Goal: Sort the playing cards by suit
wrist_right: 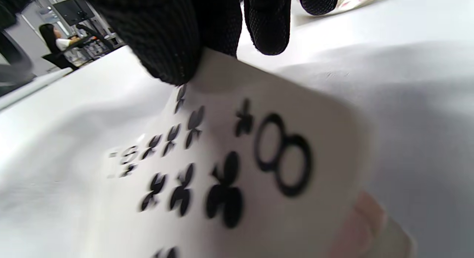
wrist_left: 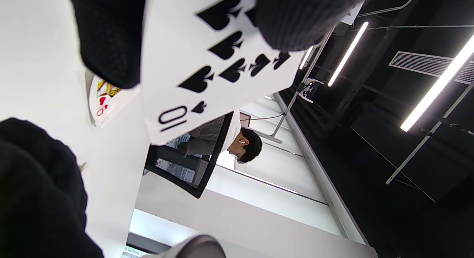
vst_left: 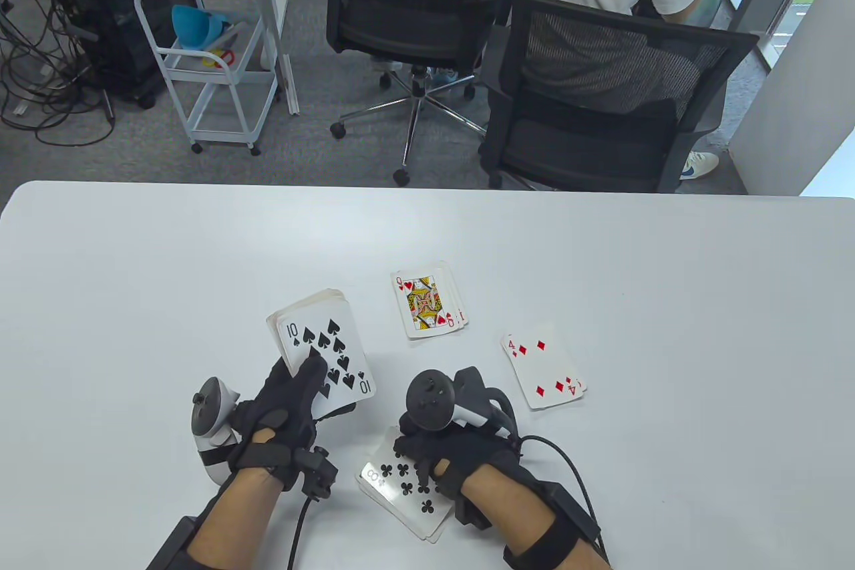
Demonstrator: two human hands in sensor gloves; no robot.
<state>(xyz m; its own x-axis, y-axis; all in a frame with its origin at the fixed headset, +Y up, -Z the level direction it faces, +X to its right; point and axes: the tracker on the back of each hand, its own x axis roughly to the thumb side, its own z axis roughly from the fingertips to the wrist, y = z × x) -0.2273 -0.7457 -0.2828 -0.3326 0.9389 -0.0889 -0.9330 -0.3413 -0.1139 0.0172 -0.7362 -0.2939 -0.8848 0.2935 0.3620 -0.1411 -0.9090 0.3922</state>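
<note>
My left hand (vst_left: 297, 396) grips a face-up deck (vst_left: 327, 346) just above the table, with the ten of spades (wrist_left: 207, 84) on top and my thumb across it. My right hand (vst_left: 431, 456) is low at the front and pinches the eight of clubs (vst_left: 401, 486) at its far edge, on top of a fanned clubs pile. In the right wrist view that card (wrist_right: 259, 169) fills the frame, with a fingertip (wrist_right: 166, 54) pressed on it. A hearts pile topped by the queen (vst_left: 427, 304) lies in the middle. A diamonds pile showing the four (vst_left: 542, 371) lies to its right.
The white table (vst_left: 133, 276) ends at a far edge, with two black mesh office chairs (vst_left: 601, 102) just beyond it. A person in a white shirt sits in the right one. A white cart (vst_left: 214, 62) stands at the back left.
</note>
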